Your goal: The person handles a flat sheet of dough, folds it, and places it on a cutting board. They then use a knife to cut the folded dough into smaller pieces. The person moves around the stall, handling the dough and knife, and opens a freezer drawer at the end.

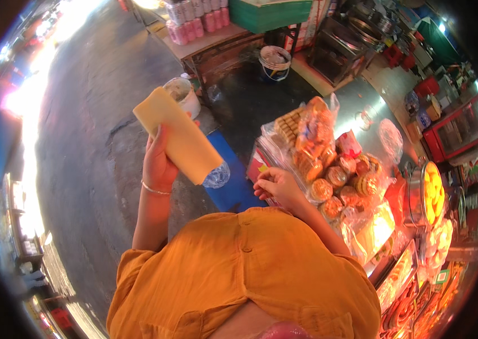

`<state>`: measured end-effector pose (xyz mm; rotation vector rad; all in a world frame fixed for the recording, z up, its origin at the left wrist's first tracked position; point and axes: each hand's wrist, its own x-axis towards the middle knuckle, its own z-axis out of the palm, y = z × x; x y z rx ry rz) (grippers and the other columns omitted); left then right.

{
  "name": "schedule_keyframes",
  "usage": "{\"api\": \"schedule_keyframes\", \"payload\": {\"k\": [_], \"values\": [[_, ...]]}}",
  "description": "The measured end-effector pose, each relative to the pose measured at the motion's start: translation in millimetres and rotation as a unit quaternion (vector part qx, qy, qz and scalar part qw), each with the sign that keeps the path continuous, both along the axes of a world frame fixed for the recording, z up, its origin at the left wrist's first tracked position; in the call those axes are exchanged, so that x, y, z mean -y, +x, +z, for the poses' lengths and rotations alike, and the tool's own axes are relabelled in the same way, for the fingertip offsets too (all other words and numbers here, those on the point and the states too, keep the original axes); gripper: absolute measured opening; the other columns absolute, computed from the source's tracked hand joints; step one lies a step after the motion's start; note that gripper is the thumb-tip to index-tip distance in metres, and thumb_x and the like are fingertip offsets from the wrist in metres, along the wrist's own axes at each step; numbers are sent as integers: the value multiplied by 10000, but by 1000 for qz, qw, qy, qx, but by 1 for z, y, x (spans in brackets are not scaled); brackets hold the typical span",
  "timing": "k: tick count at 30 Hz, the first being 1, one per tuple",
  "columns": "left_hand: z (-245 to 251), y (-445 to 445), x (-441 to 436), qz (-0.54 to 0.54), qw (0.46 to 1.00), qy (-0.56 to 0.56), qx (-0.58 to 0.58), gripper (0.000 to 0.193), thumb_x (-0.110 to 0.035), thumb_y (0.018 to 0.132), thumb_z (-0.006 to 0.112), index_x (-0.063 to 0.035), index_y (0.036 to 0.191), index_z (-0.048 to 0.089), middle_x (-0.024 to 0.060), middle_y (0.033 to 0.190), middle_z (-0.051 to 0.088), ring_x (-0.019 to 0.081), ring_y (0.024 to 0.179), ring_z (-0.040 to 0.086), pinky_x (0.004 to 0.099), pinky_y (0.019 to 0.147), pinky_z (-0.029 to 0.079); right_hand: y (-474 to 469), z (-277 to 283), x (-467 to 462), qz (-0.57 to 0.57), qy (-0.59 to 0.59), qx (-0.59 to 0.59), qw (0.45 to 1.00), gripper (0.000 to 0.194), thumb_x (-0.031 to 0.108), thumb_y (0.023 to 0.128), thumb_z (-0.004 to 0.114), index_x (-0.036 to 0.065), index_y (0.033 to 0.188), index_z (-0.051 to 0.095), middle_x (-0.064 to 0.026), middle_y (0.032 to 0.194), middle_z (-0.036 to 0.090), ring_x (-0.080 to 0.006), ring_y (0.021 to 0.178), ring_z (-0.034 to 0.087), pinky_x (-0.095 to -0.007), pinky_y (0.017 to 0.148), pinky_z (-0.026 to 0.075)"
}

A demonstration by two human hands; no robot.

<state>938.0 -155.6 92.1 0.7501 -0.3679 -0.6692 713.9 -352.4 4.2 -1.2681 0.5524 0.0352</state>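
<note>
My left hand [162, 159] grips a flat, pale-yellow folded bundle [179, 137], which may be paper or cloth. The thumb lies across its face, and fingertips show at its far edge. A thin bracelet [154, 190] circles that wrist. Past the bundle's lower end, crumpled clear plastic [218, 176] shows above a blue surface [231, 159]. My right hand [279, 186] is before my chest with its fingers curled; whether something small is pinched there I cannot tell. Just beyond it is the corner of a red printed box [259, 160] at the loaded counter's edge.
Packaged foods [321, 188] crowd the metal counter [351, 95] to the right, with a glass jar of yellow pieces [432, 193] beyond. On the floor ahead stand a white bucket [189, 101] and another bucket [275, 63]. Pink cans [196, 27] stack on a table [205, 44].
</note>
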Motion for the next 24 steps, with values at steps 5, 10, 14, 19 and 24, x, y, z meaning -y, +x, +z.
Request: {"api": "schedule_keyframes", "payload": {"k": [5,10,14,19,24], "values": [[-43,38,-46,101,994,44,-18,499,-276,1042,490,-12,1445,359,204,1382,527,360,1210,564,491,1014,482,25,-35,18,-18,85,-75,993,121,100,938,601,-13,981,608,-129,900,684,-196,772,685,-300,677,574],[-83,48,-96,186,976,79,-78,474,-260,1042,493,-21,1435,375,184,1344,549,350,1197,571,490,1029,471,66,-45,53,-45,116,-83,989,126,106,945,593,-14,983,604,-134,907,678,-197,783,682,-293,683,573],[-101,52,-110,285,949,114,-75,440,-242,1040,501,-35,1414,400,174,1282,572,350,1151,588,487,1014,485,101,-38,82,-118,143,-55,981,110,101,950,585,-1,988,602,-131,916,666,-193,780,671,-298,680,574],[-109,88,-82,283,944,109,-126,444,-235,1034,515,-35,1413,399,179,1267,575,357,1137,590,488,998,497,133,-37,108,-163,161,-29,973,41,75,963,565,35,973,567,-109,895,658,-180,765,662,-302,668,575],[-106,154,-39,242,958,108,-113,451,-233,1024,538,-34,1407,409,182,1251,585,357,1125,594,482,989,502,164,-54,126,-246,152,-39,956,51,47,947,564,16,987,556,-137,923,654,-209,775,667,-323,671,580]]}}
